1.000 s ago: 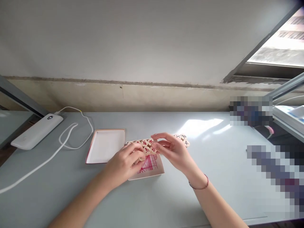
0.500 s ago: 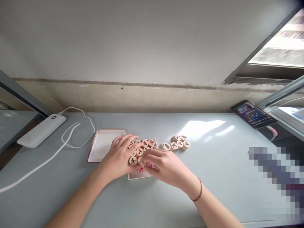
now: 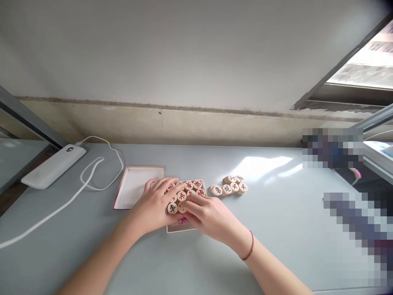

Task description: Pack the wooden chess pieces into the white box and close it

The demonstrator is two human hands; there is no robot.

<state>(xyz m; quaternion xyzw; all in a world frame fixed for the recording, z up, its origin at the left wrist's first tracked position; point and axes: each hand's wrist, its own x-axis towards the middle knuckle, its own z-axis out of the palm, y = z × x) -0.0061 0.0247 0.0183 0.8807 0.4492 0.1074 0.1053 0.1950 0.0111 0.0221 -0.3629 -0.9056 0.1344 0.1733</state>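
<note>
A shallow cardboard box [image 3: 177, 228] holds round wooden Chinese chess pieces [image 3: 181, 196] in rows, most marked in red. One black-marked piece [image 3: 172, 208] sits at the left of the nearest row. My left hand [image 3: 155, 203] lies spread across the box's left side, fingers stretched over the pieces, thumb near the front row. My right hand [image 3: 211, 213] is closed over the box's right part, thumb and fingertips on a Chinese chess piece [image 3: 182, 207] beside the black-marked one. The right hand hides part of the box.
To the right, several black-marked pieces [image 3: 235, 187] stand in short stacks on the grey table [image 3: 276, 229]. The open box lid [image 3: 138, 184] lies at the left. Farther left are a white power bank [image 3: 53, 166] and its white cable [image 3: 66, 205]. A wall closes off the back.
The piece under my right fingertips, tilted before, now lies flatter in the front row. My right hand has shifted slightly down. My left hand keeps its place on the box.
</note>
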